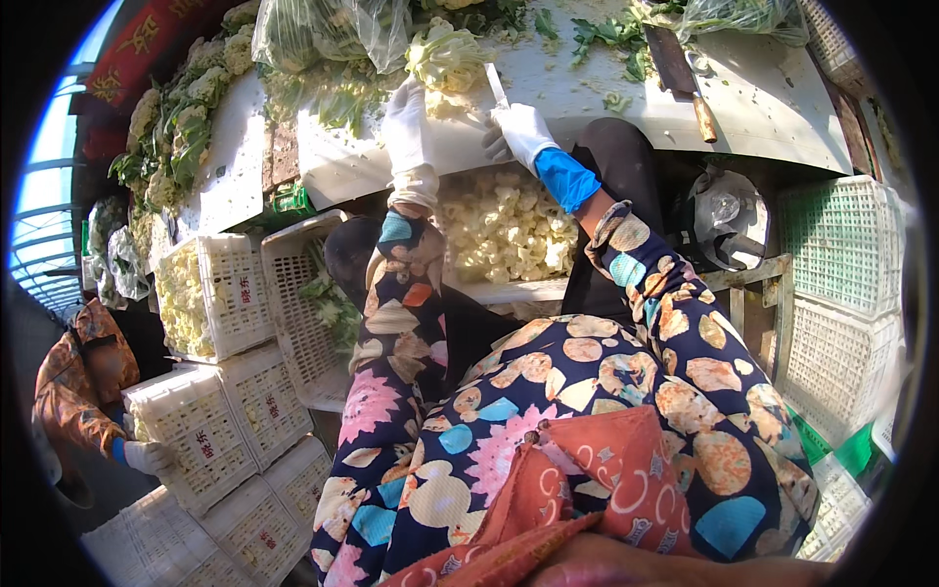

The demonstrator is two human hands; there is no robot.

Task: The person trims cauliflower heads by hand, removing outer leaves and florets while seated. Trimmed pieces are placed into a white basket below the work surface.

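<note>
A cauliflower head, its cut stem and pale leaf bases turned up, is at the edge of the white tabletop. My left hand, in a white glove, is at its lower left side; its fingertips touch or hold the cauliflower. In a white glove over a blue cuff, my right hand grips a small knife, blade pointing up, just right of the cauliflower. Below both hands, between my knees, a white crate holds many cauliflower florets.
A cleaver with a wooden handle lies on the table at right. Untrimmed cauliflowers are piled at left. Plastic crates stand stacked at lower left, where a co-worker's gloved hand touches one. More crates stand at right.
</note>
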